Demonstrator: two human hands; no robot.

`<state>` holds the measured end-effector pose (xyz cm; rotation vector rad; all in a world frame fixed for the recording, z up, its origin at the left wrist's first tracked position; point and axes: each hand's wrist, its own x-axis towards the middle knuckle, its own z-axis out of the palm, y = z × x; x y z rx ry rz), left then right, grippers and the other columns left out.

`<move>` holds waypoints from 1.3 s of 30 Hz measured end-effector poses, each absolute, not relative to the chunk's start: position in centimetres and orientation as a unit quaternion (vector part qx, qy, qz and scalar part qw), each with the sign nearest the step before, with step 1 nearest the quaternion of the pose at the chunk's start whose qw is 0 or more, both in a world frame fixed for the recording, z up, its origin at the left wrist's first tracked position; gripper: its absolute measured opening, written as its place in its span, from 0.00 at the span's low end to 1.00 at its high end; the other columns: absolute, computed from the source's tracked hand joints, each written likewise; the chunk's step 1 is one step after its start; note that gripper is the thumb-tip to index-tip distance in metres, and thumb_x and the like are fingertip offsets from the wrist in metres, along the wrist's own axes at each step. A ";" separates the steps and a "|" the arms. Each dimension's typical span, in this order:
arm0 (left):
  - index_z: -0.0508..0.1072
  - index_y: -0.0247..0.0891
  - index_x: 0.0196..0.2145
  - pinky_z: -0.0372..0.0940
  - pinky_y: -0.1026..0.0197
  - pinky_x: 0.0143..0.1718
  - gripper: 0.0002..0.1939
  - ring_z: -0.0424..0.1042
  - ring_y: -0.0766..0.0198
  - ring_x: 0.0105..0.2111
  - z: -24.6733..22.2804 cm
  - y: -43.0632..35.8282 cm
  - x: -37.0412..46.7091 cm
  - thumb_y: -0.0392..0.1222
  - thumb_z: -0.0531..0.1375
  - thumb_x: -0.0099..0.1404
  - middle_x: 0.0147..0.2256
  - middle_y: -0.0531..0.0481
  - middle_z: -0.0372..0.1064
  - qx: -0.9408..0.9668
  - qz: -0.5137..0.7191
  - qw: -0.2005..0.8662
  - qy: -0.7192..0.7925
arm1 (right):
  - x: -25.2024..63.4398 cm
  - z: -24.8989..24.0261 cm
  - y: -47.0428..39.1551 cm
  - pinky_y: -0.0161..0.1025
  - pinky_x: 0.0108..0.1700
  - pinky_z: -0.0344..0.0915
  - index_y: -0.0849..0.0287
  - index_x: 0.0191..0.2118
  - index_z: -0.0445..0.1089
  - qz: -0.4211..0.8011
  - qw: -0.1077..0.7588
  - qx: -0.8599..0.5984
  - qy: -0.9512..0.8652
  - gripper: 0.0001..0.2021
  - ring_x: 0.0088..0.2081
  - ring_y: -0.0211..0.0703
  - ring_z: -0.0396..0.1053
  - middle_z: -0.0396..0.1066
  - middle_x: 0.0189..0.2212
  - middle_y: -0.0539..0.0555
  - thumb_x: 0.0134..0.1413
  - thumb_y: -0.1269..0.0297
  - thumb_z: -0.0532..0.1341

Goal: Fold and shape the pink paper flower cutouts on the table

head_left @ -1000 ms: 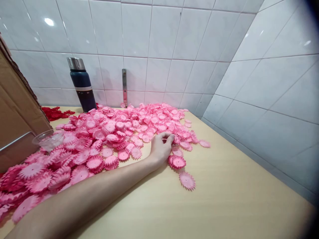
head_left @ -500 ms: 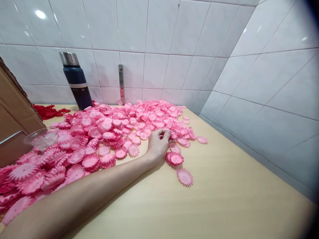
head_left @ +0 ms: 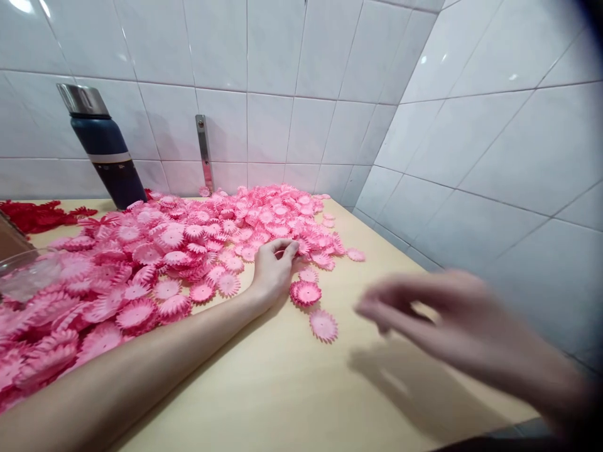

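Observation:
My left hand (head_left: 274, 271) rests at the right front edge of a heap of pink flower-shaped petal discs (head_left: 169, 235). Its thumb and forefinger are pinched together near the discs; what lies between them is hidden. Close by on its right are a darker pink disc stack (head_left: 305, 293) and a single pale pink disc (head_left: 324, 326), both flat on the table. My right hand (head_left: 438, 314) is over the bare wood at the right, blurred by motion. Thumb and fingers come together at the tips, and anything held there is too smeared to see.
A dark blue bottle (head_left: 106, 144) with a steel cap stands behind the heap. Red pieces (head_left: 35, 215), a clear plastic container (head_left: 28, 276) and a cardboard edge (head_left: 14, 242) are at the left. A metal bracket (head_left: 204, 150) is on the white tiled wall (head_left: 330, 75).
My right hand has come into view from the right, over the table. The whole view has shifted to the right; my left hand keeps its pinch at the same spot by the heap.

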<state>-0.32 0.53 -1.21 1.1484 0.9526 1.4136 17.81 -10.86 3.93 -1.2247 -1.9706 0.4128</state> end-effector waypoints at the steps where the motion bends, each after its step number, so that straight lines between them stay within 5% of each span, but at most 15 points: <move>1: 0.74 0.32 0.26 0.68 0.63 0.35 0.07 0.71 0.66 0.29 -1.0 0.4 -0.3 0.39 0.62 0.58 0.27 0.49 0.71 0.477 0.589 0.520 0.394 | 17.0 4.3 -8.0 0.38 0.17 0.56 0.51 0.25 0.76 0.178 0.359 -0.495 -0.771 0.10 0.16 0.38 0.61 0.68 0.16 0.51 0.51 0.53 0.64; 6: 0.76 0.31 0.28 0.69 0.61 0.38 0.07 0.73 0.65 0.30 -0.9 0.3 -0.4 0.38 0.61 0.59 0.28 0.47 0.74 0.467 0.577 0.552 0.380 | 14.4 2.2 1.3 0.33 0.19 0.57 0.61 0.28 0.73 0.298 0.360 -0.458 -0.756 0.16 0.19 0.36 0.64 0.70 0.18 0.51 0.50 0.51 0.64; 11: 0.76 0.31 0.29 0.70 0.58 0.39 0.06 0.73 0.64 0.30 -1.1 0.6 -0.4 0.37 0.61 0.59 0.29 0.46 0.74 0.467 0.565 0.561 0.385 | 14.3 0.0 1.9 0.34 0.23 0.64 0.61 0.34 0.72 0.396 0.425 -0.376 -0.722 0.15 0.27 0.40 0.71 0.74 0.28 0.55 0.54 0.52 0.61; 19: 0.73 0.32 0.28 0.72 0.58 0.37 0.08 0.74 0.64 0.31 -1.3 0.6 -0.3 0.41 0.62 0.59 0.30 0.47 0.73 0.475 0.571 0.529 0.410 | 16.1 -0.3 2.3 0.32 0.19 0.56 0.61 0.24 0.67 0.229 0.480 -0.453 -0.715 0.07 0.17 0.33 0.60 0.63 0.16 0.47 0.49 0.66 0.61; 26: 0.71 0.32 0.29 0.73 0.60 0.35 0.08 0.74 0.66 0.27 -0.6 0.1 -0.1 0.41 0.62 0.60 0.28 0.51 0.69 0.461 0.615 0.500 0.398 | 16.2 -1.5 3.8 0.34 0.23 0.57 0.60 0.21 0.65 0.001 0.539 -0.456 -0.708 0.05 0.18 0.34 0.58 0.62 0.16 0.47 0.44 0.70 0.59; 32: 0.70 0.32 0.27 0.73 0.59 0.38 0.09 0.73 0.68 0.26 -0.8 0.6 -0.4 0.41 0.62 0.59 0.25 0.53 0.67 0.401 0.630 0.515 0.421 | 17.4 -1.6 4.4 0.35 0.23 0.54 0.60 0.22 0.68 -0.005 0.595 -0.535 -0.600 0.10 0.18 0.34 0.56 0.59 0.15 0.46 0.49 0.62 0.62; 35: 0.74 0.31 0.29 0.72 0.59 0.39 0.07 0.73 0.67 0.28 -0.9 0.5 -0.3 0.40 0.62 0.59 0.28 0.49 0.71 0.432 0.607 0.524 0.413 | 17.0 -1.3 3.7 0.35 0.22 0.52 0.60 0.22 0.68 0.025 0.600 -0.489 -0.632 0.15 0.18 0.33 0.53 0.58 0.15 0.47 0.53 0.55 0.62; 39: 0.76 0.32 0.30 0.71 0.58 0.39 0.07 0.73 0.63 0.32 -1.1 0.4 -0.4 0.40 0.62 0.59 0.32 0.45 0.74 0.493 0.575 0.502 0.418 | 15.7 -1.2 2.5 0.35 0.21 0.55 0.60 0.28 0.71 0.071 0.543 -0.387 -0.742 0.12 0.18 0.34 0.56 0.64 0.17 0.49 0.56 0.58 0.60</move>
